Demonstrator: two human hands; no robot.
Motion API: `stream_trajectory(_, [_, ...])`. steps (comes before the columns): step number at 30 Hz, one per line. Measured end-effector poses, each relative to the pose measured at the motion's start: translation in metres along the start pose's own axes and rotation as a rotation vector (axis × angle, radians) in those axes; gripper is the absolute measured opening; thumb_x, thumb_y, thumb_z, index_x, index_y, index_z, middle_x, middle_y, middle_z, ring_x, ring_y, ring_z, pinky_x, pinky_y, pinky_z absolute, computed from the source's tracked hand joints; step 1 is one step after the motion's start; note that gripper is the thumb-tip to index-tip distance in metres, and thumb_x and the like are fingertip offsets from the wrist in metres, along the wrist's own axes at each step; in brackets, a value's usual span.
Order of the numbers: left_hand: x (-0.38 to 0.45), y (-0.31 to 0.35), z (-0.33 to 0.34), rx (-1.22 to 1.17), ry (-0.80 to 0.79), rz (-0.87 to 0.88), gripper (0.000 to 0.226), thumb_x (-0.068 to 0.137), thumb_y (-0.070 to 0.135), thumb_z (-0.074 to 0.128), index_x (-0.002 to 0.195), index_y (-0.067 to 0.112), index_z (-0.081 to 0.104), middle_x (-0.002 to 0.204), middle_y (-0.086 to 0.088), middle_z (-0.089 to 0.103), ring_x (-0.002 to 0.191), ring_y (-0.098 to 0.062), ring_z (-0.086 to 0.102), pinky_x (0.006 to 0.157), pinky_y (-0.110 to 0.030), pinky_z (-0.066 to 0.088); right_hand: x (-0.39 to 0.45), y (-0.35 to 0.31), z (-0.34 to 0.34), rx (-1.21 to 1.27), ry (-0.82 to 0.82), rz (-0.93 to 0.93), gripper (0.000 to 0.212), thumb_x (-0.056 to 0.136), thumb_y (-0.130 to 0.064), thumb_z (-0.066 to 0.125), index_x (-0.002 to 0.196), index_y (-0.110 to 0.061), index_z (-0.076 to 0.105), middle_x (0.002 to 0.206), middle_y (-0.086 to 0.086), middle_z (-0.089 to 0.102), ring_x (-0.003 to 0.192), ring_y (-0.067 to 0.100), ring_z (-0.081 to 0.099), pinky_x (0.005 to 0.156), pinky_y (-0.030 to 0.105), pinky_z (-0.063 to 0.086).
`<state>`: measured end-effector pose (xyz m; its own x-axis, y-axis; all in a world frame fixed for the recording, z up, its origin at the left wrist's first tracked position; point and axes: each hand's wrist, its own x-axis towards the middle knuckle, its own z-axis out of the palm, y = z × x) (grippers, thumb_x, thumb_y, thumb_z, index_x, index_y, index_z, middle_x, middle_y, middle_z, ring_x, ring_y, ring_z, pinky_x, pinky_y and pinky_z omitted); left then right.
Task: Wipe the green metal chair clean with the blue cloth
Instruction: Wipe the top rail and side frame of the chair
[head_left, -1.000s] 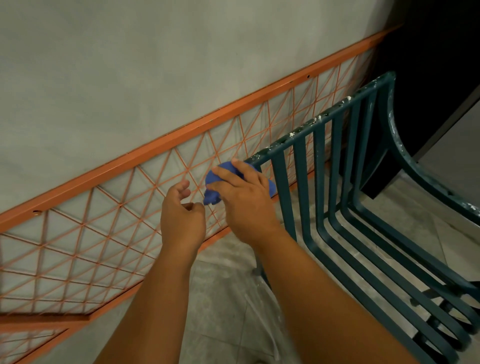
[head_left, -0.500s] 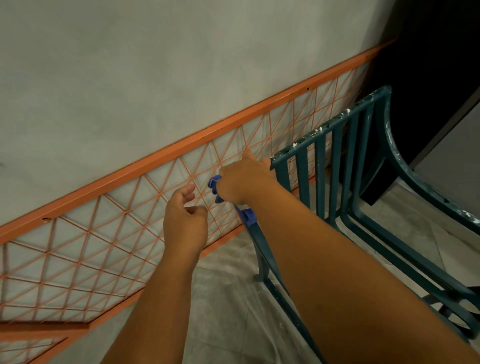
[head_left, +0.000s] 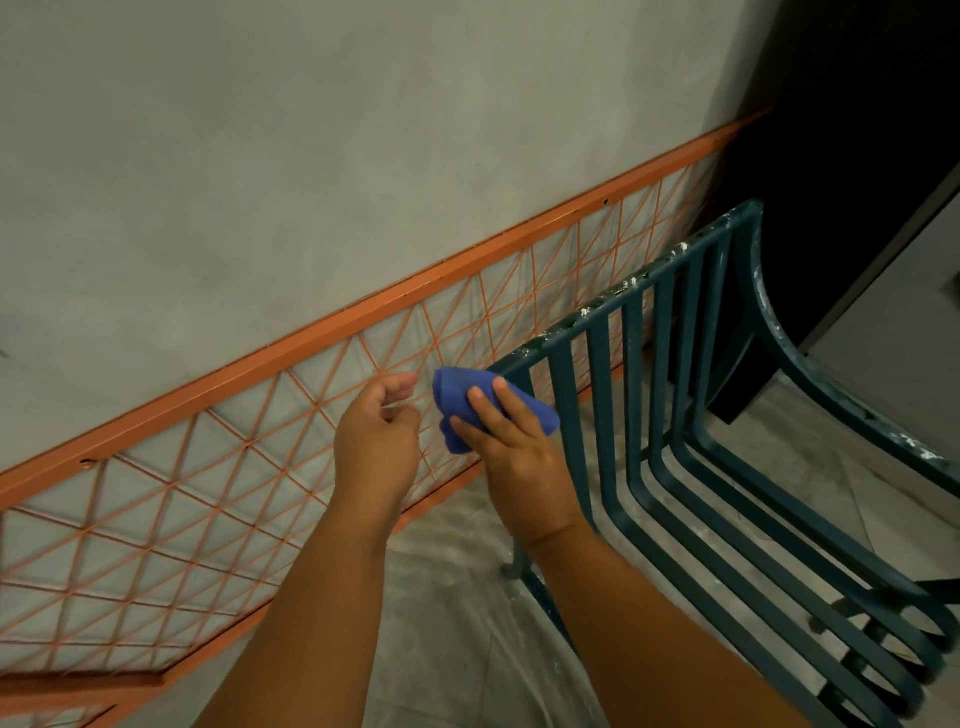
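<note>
Cloth (head_left: 457, 391), soft and bunched, is sitting at the near-left corner of the chair (head_left: 670, 364) back. Left hand (head_left: 376, 441) is hovering just beside it, fingers loosely curled, holding nothing. Right hand (head_left: 514, 457) is pressing the cloth onto the rigid, paint-flecked rail, fingers clamped over it; best gripped wadded.

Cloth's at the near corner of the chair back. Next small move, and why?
Probably slide the right hand with the blue cloth along the top rail toward the far corner. White specks dot that rail beyond the cloth, so it looks unwiped. The left hand hangs empty beside the cloth, touching nothing.
</note>
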<state>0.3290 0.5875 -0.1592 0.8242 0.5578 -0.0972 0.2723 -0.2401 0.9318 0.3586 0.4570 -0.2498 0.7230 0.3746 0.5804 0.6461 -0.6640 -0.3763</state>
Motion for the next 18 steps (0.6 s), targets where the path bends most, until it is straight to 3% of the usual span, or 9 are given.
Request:
stream_trajectory(3, [0.006, 0.006, 0.008, 0.041, -0.124, 0.011, 0.032, 0.094, 0.007, 0.05, 0.115, 0.027, 0.064, 0.106, 0.013, 0.062, 0.088, 0.008, 0.055, 0.071, -0.011, 0.04, -0.02, -0.001, 0.005, 0.04, -0.041, 0.064, 0.056, 0.065, 0.013, 0.077, 0.115, -0.012, 0.068, 0.133, 0.008, 0.057, 0.127, 0.032, 0.048, 0.108, 0.039, 0.032])
stream_trajectory(6, [0.011, 0.012, 0.016, 0.114, -0.209, 0.048, 0.031, 0.096, 0.009, 0.049, 0.12, 0.021, 0.063, 0.108, 0.01, 0.063, 0.093, 0.002, 0.057, 0.076, -0.01, 0.041, -0.025, 0.003, -0.002, 0.133, -0.08, 0.166, 0.05, 0.062, 0.014, 0.077, 0.104, -0.012, 0.073, 0.122, 0.009, 0.065, 0.113, 0.033, 0.061, 0.098, 0.043, 0.044])
stream_trajectory(8, [0.015, 0.014, 0.018, 0.143, -0.203, 0.053, 0.03, 0.097, 0.013, 0.049, 0.122, 0.02, 0.063, 0.112, 0.008, 0.063, 0.1, -0.003, 0.056, 0.083, -0.017, 0.041, -0.02, 0.006, -0.013, 0.281, -0.04, 0.318, 0.041, 0.067, 0.013, 0.074, 0.1, -0.012, 0.075, 0.117, 0.01, 0.067, 0.105, 0.029, 0.066, 0.094, 0.03, 0.05])
stream_trajectory(10, [0.019, 0.014, 0.018, 0.174, -0.177, 0.026, 0.027, 0.097, 0.016, 0.05, 0.119, 0.02, 0.064, 0.107, 0.009, 0.064, 0.093, -0.005, 0.057, 0.08, -0.021, 0.042, -0.011, 0.005, -0.028, 0.419, 0.051, 0.523, 0.036, 0.077, 0.009, 0.067, 0.105, -0.013, 0.073, 0.12, 0.004, 0.064, 0.109, 0.018, 0.064, 0.096, 0.01, 0.041])
stream_trajectory(12, [0.022, 0.013, 0.018, 0.229, -0.178, 0.002, 0.025, 0.095, 0.017, 0.051, 0.115, 0.019, 0.067, 0.096, 0.011, 0.066, 0.081, -0.006, 0.059, 0.073, -0.024, 0.046, 0.004, 0.0, -0.043, 0.427, 0.194, 0.595, 0.034, 0.085, 0.004, 0.062, 0.113, -0.014, 0.07, 0.126, -0.003, 0.058, 0.116, 0.01, 0.056, 0.099, 0.005, 0.035])
stream_trajectory(14, [0.023, 0.012, 0.019, 0.322, -0.211, 0.01, 0.023, 0.092, 0.017, 0.055, 0.108, 0.018, 0.07, 0.095, 0.005, 0.07, 0.087, -0.013, 0.064, 0.08, -0.029, 0.05, 0.022, -0.008, -0.049, 0.346, 0.248, 0.503, 0.037, 0.087, 0.0, 0.062, 0.12, -0.017, 0.065, 0.133, -0.004, 0.054, 0.124, 0.01, 0.048, 0.104, 0.015, 0.036])
stream_trajectory(16, [0.023, 0.014, 0.019, 0.452, -0.234, 0.033, 0.016, 0.089, 0.019, 0.057, 0.088, 0.023, 0.072, 0.085, -0.001, 0.071, 0.083, -0.022, 0.065, 0.073, -0.032, 0.05, 0.04, -0.012, -0.043, 0.228, 0.091, 0.349, 0.037, 0.087, -0.007, 0.063, 0.122, -0.019, 0.064, 0.136, 0.001, 0.055, 0.129, 0.02, 0.044, 0.107, 0.033, 0.039])
stream_trajectory(18, [0.025, 0.015, 0.017, 0.572, -0.221, 0.046, 0.022, 0.088, 0.025, 0.056, 0.066, 0.026, 0.06, 0.068, -0.001, 0.065, 0.073, -0.027, 0.062, 0.062, -0.032, 0.045, 0.051, -0.011, -0.031, 0.097, -0.128, 0.239, 0.035, 0.087, -0.015, 0.061, 0.122, -0.02, 0.064, 0.131, 0.004, 0.059, 0.129, 0.031, 0.045, 0.1, 0.051, 0.043])
